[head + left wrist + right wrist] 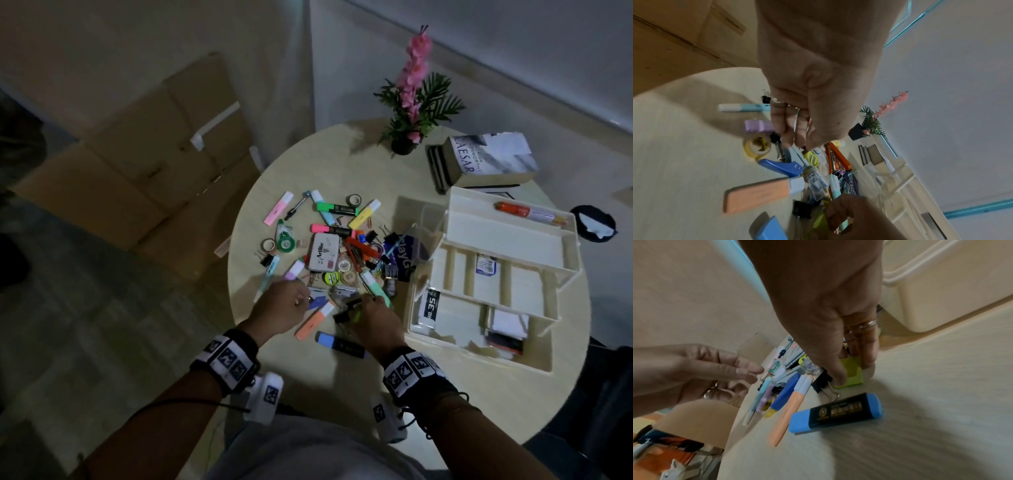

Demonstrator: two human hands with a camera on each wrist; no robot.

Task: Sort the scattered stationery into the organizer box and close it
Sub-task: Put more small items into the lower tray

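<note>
A heap of stationery lies mid-table around a white Artline tin (323,253). The cream organizer box (507,240) stands open to the right, an orange marker in its top tray. My right hand (373,315) reaches down at the heap's near edge and pinches a lime green pad (852,373) between thumb and fingers, beside a black binder clip (822,382). My left hand (284,305) hovers over the near left of the heap, fingers curled round small wire paper clips (796,119). A peach highlighter (313,322) and a blue highlighter (339,344) lie between the hands.
A potted pink flower (404,145) and stacked books (486,161) stand at the table's far side. Cardboard boxes (154,164) lean against the wall on the left. A blue punch (781,167) and yellow tape roll (756,147) lie under my left hand.
</note>
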